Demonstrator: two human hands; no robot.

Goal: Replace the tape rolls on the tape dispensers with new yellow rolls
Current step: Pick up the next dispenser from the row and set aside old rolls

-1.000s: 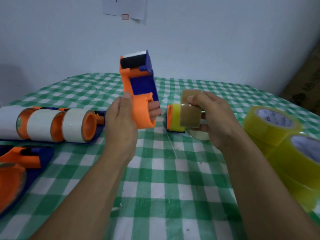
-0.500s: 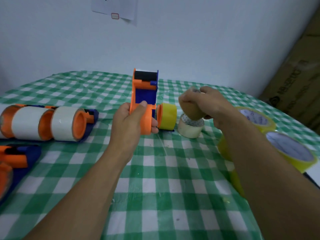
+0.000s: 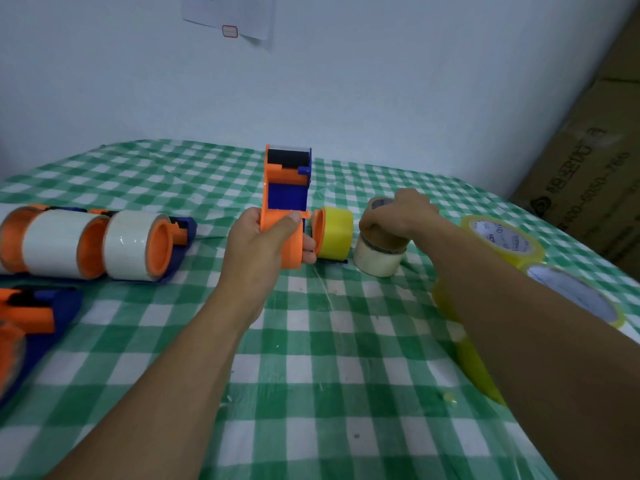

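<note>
My left hand [image 3: 265,242] grips an orange and blue tape dispenser [image 3: 286,192], upright above the table's middle, with no roll on its hub. Right beside it a dispenser loaded with a yellow roll [image 3: 334,233] lies on the cloth. My right hand [image 3: 398,214] grips a brown spent core [image 3: 381,206] and holds it on top of a whitish used roll [image 3: 377,259]. New yellow rolls [image 3: 502,240] are stacked at the right, partly hidden behind my right forearm.
Several dispensers with white rolls [image 3: 121,245] lie in a row at the left. Another orange and blue dispenser [image 3: 31,310] lies at the near left edge. A cardboard box [image 3: 588,174] stands at the far right. Green checked cloth [image 3: 329,375] covers the table.
My right hand moved right and down and set the brown core on the whitish roll. My left hand lowered the empty dispenser and turned it more upright.
</note>
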